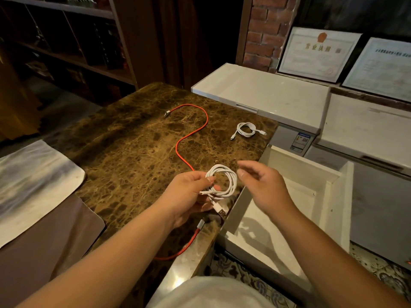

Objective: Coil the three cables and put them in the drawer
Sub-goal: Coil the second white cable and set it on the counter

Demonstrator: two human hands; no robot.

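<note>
The left hand [189, 194] pinches a white braided cable wound into a small round coil [222, 183], with its plug ends hanging loose just below the fingers. The right hand [264, 185] hovers just right of the coil, fingers loosely curled and spread, holding nothing and blurred.

This looks like the second cable, with its coiling about done. A thinner white cable, already coiled [245, 129], lies on the far right part of the brown veined marble countertop [133, 152]. A long orange cable [191, 132] snakes uncoiled from the far middle to the near edge, passing under the left hand.

The open white drawer [329, 196] sits at the right, apparently holding no cable. The next move calls for tucking the loose ends so the loops hold, then carrying the coil right into the drawer.

Framed certificates [318, 54] lean at the far right; their red characters are too blurred to read. A blue-and-white sticker [300, 141] on the white chest cabinet is illegible.
</note>
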